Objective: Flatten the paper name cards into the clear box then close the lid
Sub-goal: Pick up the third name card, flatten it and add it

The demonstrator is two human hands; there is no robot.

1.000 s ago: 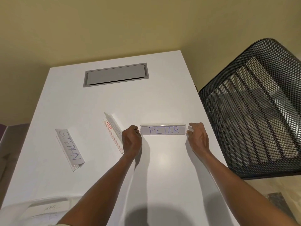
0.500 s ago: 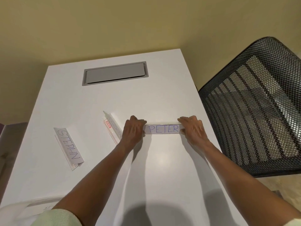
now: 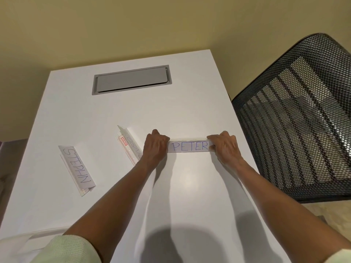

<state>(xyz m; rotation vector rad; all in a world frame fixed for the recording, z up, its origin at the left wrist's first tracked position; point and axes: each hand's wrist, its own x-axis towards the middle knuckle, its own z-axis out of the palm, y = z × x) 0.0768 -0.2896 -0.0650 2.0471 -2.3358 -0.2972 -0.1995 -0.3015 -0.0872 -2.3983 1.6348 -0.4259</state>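
Note:
A folded name card reading PETER point(image 3: 190, 146) stands on the white table point(image 3: 190, 196), right of centre. My left hand point(image 3: 154, 147) grips its left end and my right hand point(image 3: 226, 147) grips its right end, fingers curled over the top fold. A second tent card with a red label point(image 3: 128, 144) stands just left of my left hand. A third card reading STEPHN point(image 3: 77, 168) lies further left. The clear box point(image 3: 43, 232) shows only as a pale rim at the bottom left, mostly behind my sleeve.
A grey cable hatch point(image 3: 131, 79) is set into the far part of the table. A black mesh chair back point(image 3: 296, 118) stands close against the table's right edge. A beige wall rises behind the table.
Both hands moved in from beside the PETER card and closed over its two ends. The camera has dipped, leaving less of the clear box in view.

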